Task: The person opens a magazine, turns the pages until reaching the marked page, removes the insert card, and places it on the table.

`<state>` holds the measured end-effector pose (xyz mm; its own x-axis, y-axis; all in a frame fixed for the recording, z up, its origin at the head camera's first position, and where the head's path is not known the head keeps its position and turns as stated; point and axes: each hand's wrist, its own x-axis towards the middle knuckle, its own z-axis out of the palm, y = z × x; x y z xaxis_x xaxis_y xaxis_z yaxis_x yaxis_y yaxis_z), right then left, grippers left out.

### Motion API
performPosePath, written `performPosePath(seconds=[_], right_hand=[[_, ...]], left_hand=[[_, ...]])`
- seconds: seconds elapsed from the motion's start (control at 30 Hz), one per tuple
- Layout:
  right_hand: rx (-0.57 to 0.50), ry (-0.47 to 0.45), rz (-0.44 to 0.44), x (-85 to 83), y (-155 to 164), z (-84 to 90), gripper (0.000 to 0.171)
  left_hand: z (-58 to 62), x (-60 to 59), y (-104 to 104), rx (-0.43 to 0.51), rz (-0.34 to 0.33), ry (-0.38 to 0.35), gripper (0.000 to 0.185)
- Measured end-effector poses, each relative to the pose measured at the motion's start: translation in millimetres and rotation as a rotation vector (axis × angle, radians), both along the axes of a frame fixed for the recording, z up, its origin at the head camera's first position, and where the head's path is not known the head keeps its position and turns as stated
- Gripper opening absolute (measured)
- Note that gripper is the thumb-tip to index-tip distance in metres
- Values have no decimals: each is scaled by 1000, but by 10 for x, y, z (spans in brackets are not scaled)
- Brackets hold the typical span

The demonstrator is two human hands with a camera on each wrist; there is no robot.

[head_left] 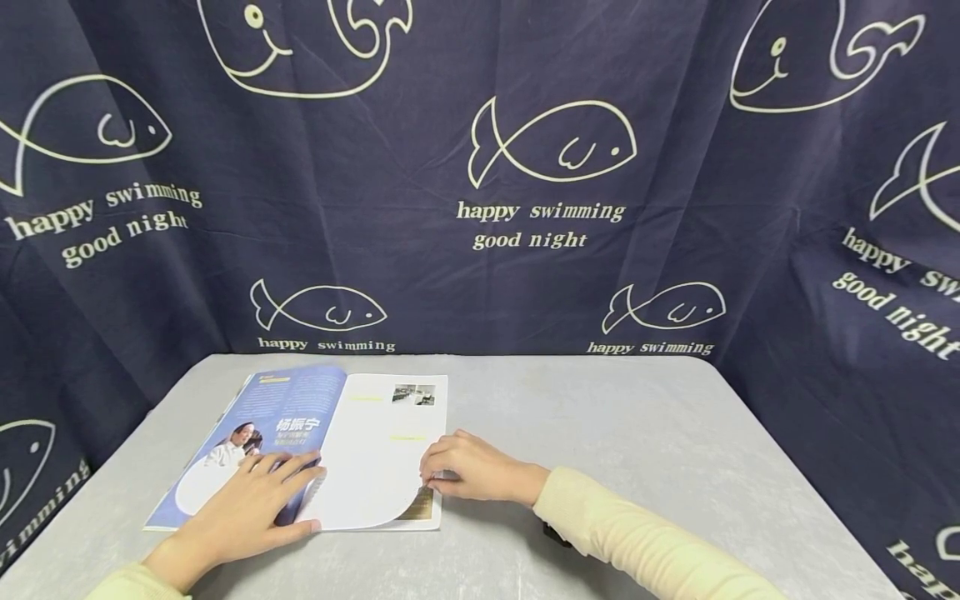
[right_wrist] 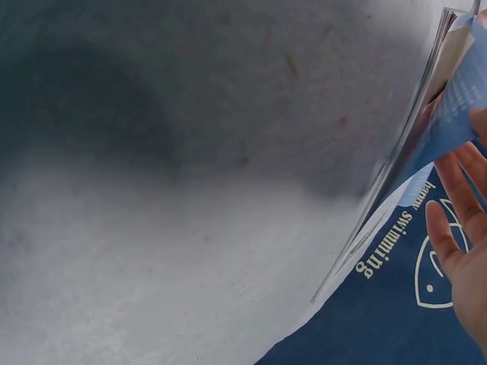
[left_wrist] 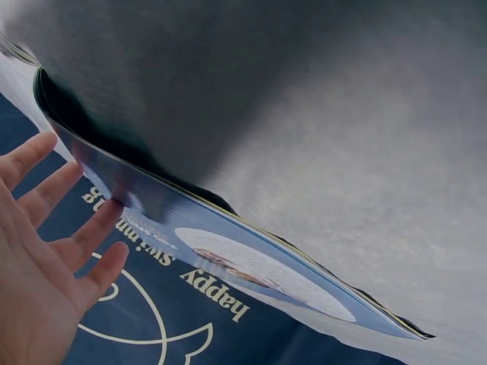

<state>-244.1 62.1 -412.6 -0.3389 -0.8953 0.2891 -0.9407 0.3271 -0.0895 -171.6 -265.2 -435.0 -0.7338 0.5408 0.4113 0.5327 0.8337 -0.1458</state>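
Observation:
An open magazine [head_left: 360,450] lies on the left part of the grey table [head_left: 637,433]. My left hand [head_left: 292,475] rests flat on its blue left page with the fingers straight. In the left wrist view the left hand [left_wrist: 53,243] is spread beside the magazine's [left_wrist: 251,258] edge. My right hand [head_left: 431,475] is at the lower right corner of the white right page and pinches it. That corner curls up and shows a darker page beneath. In the right wrist view the right hand's fingers [right_wrist: 456,220] touch the bent pages [right_wrist: 449,99].
A dark blue curtain [head_left: 525,167] with fish drawings and white words hangs behind and on both sides of the table. Bare grey tabletop [right_wrist: 190,190] stretches to the right of the magazine. The table's front edge is near my forearms.

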Motion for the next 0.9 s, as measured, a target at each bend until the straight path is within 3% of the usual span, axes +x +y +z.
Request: performPosePath(seconds=[0.5, 0.9], right_hand=[[-87, 83, -17, -10, -41, 50, 6], [-138, 74, -49, 17, -52, 94, 7]], left_hand=[[-16, 4, 4, 5, -34, 9, 66], [17, 2, 45, -14, -34, 16, 69]])
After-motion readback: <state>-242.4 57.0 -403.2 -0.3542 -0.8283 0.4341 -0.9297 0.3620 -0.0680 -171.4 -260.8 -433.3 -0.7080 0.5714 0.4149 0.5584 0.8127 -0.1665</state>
